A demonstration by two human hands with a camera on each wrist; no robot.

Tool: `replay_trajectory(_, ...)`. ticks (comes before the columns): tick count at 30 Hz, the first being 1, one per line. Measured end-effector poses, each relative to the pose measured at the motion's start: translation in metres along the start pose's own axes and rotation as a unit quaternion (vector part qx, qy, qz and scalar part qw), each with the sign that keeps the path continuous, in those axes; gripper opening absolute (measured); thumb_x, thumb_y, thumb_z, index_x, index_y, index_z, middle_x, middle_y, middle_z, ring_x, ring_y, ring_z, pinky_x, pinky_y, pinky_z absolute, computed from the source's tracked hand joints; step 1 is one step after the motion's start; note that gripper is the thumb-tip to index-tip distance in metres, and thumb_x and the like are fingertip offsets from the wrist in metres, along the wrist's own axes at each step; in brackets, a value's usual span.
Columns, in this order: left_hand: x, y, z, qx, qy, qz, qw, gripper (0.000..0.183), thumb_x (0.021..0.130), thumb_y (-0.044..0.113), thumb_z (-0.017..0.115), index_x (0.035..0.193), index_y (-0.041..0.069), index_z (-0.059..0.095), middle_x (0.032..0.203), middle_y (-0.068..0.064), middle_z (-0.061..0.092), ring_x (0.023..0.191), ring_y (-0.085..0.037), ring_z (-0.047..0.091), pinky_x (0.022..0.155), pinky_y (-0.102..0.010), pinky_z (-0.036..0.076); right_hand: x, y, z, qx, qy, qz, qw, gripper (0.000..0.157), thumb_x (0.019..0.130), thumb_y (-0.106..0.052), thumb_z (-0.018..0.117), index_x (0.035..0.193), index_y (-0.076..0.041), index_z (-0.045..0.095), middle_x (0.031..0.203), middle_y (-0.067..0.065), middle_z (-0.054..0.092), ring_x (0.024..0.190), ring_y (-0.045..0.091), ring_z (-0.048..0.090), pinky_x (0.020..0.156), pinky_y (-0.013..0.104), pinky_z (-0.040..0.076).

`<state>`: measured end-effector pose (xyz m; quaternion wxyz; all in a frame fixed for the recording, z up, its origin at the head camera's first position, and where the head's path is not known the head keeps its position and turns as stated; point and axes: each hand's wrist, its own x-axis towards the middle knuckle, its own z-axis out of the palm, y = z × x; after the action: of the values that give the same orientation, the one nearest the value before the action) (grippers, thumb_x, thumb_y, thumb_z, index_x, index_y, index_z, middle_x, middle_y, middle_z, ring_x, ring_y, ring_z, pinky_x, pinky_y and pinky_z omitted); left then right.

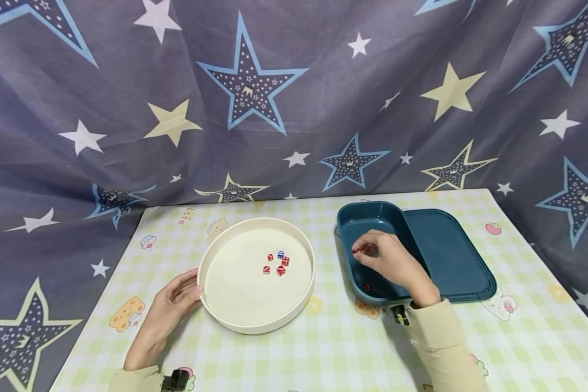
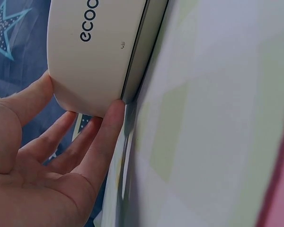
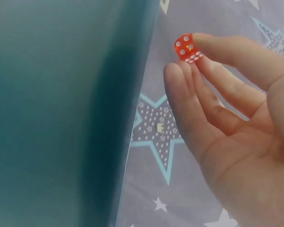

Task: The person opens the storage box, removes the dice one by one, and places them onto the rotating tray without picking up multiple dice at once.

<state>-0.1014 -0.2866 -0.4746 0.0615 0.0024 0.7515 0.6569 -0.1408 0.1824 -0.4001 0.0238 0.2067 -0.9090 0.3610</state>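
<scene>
My right hand (image 1: 389, 258) is over the dark teal box (image 1: 372, 209), pinching a translucent red die (image 3: 184, 47) with white pips between thumb and fingertip. Another red die (image 1: 367, 287) lies on the box floor near its front corner. On the left, my left hand (image 1: 173, 299) touches the outer side of a round cream tray (image 1: 232, 294), thumb at the rim and the other fingertips spread down the wall toward the table. Inside the tray, right of its middle, sit several red dice (image 1: 281, 270) and a blue die (image 1: 281, 254).
A flat teal lid (image 1: 463, 256) lies against the box's right side. The table has a green checked cloth (image 1: 323, 348) with printed cartoons. Behind it hangs a dark curtain (image 1: 294, 65) with stars. Dark straps (image 1: 176, 379) cross both wrists.
</scene>
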Motion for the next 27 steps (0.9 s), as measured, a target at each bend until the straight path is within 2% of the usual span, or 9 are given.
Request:
replay_trajectory(6, 0.0, 0.0, 0.0, -0.001, 0.002, 0.0, 1.0, 0.062, 0.099, 0.018, 0.064, 0.149, -0.004, 0.034, 0.14, -0.013, 0.048, 0.114, -0.002, 0.061, 0.095, -0.024, 0.057, 0.004, -0.013, 0.01, 0.02, -0.01, 0.003, 1.0, 0.006, 0.092, -0.007, 0.071, 0.097, -0.009, 0.071, 0.093, -0.001, 0.065, 0.083, 0.012, 0.062, 0.075, 0.029, 0.059)
replay_trajectory(12, 0.0, 0.0, 0.0, -0.003, 0.002, -0.001, 1.0, 0.063, 0.099, 0.018, 0.064, 0.149, -0.004, 0.034, 0.139, -0.009, 0.049, 0.114, -0.002, 0.061, 0.095, -0.024, 0.057, 0.01, -0.023, 0.019, 0.041, -0.013, -0.012, 0.999, 0.003, 0.091, -0.006, 0.071, 0.094, -0.007, 0.07, 0.092, -0.001, 0.064, 0.081, 0.012, 0.061, 0.072, 0.026, 0.059)
replay_trajectory(21, 0.0, 0.001, 0.0, -0.004, 0.001, -0.003, 1.0, 0.062, 0.099, 0.019, 0.063, 0.149, -0.004, 0.035, 0.138, -0.008, 0.05, 0.114, -0.002, 0.061, 0.094, -0.024, 0.058, 0.02, -0.037, 0.033, 0.047, -0.02, -0.035, 0.998, 0.006, 0.093, -0.01, 0.07, 0.091, -0.005, 0.072, 0.089, -0.001, 0.063, 0.079, 0.009, 0.06, 0.073, 0.036, 0.062)
replay_trajectory(27, 0.0, 0.001, 0.0, -0.005, -0.002, -0.002, 1.0, 0.061, 0.099, 0.018, 0.063, 0.149, -0.003, 0.035, 0.14, -0.012, 0.048, 0.115, -0.002, 0.061, 0.095, -0.024, 0.058, 0.028, -0.045, 0.045, 0.05, -0.031, -0.054, 0.997, 0.003, 0.091, -0.004, 0.07, 0.093, -0.004, 0.072, 0.09, 0.002, 0.066, 0.081, 0.012, 0.063, 0.076, 0.038, 0.063)
